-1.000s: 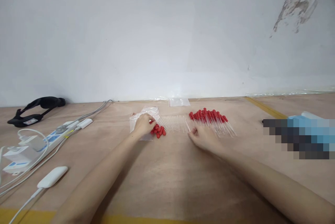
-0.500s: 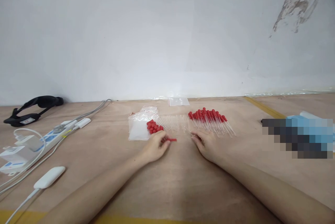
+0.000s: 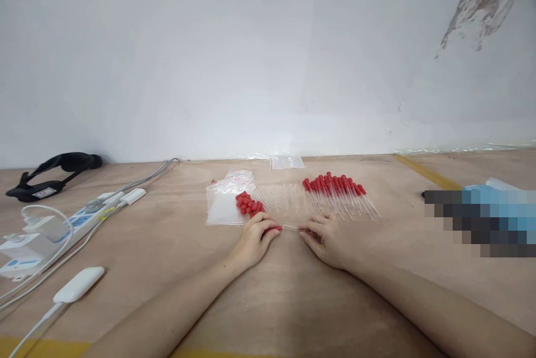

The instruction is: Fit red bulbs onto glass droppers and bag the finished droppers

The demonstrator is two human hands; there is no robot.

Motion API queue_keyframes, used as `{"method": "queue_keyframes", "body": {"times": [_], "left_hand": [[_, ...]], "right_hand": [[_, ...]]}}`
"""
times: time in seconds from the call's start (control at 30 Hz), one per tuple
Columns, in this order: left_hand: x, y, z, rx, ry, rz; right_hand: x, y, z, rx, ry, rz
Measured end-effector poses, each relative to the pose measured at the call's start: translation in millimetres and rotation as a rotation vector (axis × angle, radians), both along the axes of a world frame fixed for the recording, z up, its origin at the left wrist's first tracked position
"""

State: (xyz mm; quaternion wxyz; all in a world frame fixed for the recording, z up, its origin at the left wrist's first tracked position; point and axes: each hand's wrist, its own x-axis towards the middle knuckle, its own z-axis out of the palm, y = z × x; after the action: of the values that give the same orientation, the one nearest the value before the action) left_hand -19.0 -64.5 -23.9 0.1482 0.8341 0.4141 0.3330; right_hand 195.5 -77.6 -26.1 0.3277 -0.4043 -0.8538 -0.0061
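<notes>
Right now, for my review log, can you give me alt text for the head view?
Two bare hands meet over a wooden table: the left hand pinches a red rubber bulb, the right hand a clear glass tube, end to end. Behind lie loose red bulbs, bare tubes, assembled droppers; a power strip sits left.

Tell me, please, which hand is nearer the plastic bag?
Left. The left hand sits just right of the bag; the right hand lies farther right.
</notes>
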Motion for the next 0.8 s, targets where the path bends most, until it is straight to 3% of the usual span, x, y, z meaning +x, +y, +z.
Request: {"method": "queue_keyframes", "body": {"times": [0.23, 0.53, 0.8], "left_hand": [[-0.1, -2.7, 1.7, -0.024, -0.081, -0.028], [-0.6, 1.6, -9.2, -0.259, -0.257, -0.074], [0.0, -8.9, 2.2, -0.177, -0.051, -0.104]], "right_hand": [[-1.2, -0.5, -4.2, -0.025, 0.016, 0.056], [-4.2, -2.6, 3.7, -0.089, -0.031, 0.115], [1.3, 1.3, 2.1, -0.051, -0.101, 0.127]]}}
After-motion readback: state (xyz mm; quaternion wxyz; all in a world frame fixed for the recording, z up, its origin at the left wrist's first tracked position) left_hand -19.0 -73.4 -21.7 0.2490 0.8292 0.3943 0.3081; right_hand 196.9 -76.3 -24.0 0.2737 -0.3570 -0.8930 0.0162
